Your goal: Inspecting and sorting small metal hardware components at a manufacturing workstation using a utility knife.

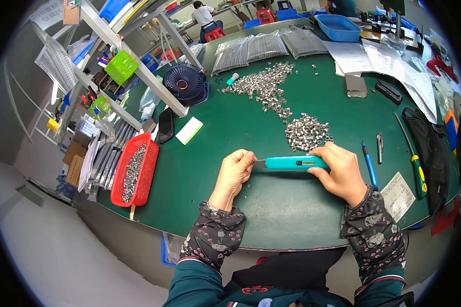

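Note:
My right hand (340,171) grips a teal utility knife (287,163) by its rear end, holding it level above the table. The knife's short blade points left and meets the fingertips of my left hand (232,173). Those fingers are pinched together; whatever lies between them is too small or too hidden to name. Just beyond the knife lies a heap of small silver metal rings (306,132). A larger spread of similar metal rings (261,84) lies farther back on the green table (215,128).
At the left stands a red basket (147,176) of small metal parts, near a phone (166,125) and a dark fan (185,83). Bagged tubes (266,47) line the back. A blue pen-like tool (370,165), tweezers (379,147) and a yellow-green handled tool (419,176) lie right.

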The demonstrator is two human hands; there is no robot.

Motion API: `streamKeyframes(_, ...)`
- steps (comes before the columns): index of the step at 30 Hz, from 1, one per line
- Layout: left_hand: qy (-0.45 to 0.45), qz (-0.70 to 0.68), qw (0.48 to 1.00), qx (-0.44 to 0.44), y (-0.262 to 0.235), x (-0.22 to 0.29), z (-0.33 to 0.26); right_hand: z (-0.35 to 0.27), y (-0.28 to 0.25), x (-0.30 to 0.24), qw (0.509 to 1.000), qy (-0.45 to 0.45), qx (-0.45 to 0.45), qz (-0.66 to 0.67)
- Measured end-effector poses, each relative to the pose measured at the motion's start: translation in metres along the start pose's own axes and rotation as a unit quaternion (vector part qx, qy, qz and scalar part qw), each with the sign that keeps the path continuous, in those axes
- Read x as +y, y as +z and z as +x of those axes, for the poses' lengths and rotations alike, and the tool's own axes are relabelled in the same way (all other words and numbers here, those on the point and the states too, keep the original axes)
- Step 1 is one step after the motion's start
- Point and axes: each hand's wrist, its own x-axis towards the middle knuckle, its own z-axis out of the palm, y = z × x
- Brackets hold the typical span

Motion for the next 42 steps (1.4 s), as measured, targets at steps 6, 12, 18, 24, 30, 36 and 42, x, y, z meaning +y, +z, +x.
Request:
streamKeyframes(6,-0.051,-0.096,0.994,0.000,0.002,0.000,-0.001,0.001,0.002,0.004,0.993,-0.015,0.094,0.064)
streamKeyframes(12,-0.073,-0.128,0.989,-0.002,0.001,0.002,-0.003,0.002,0.004,0.010,0.990,0.042,0.098,0.087)
streamKeyframes(18,-0.064,-0.150,0.986,-0.019,0.004,0.004,-0.003,0.003,0.000,0.011,0.968,0.153,0.110,0.166)
streamKeyframes(24,-0.051,-0.212,0.976,-0.024,0.022,0.006,0.003,0.003,0.001,0.016,0.951,0.180,0.146,0.204)
streamKeyframes(30,0.096,0.322,0.942,0.010,0.057,-0.002,0.029,0.003,0.002,0.014,0.954,0.160,0.165,0.192)
streamKeyframes(36,0.145,0.506,0.850,0.025,0.078,-0.010,0.044,0.003,0.002,0.016,0.957,0.151,0.169,0.181)
streamKeyframes(42,0.212,0.562,0.799,0.038,0.076,-0.017,0.043,0.004,0.001,0.014,0.958,0.144,0.170,0.181)
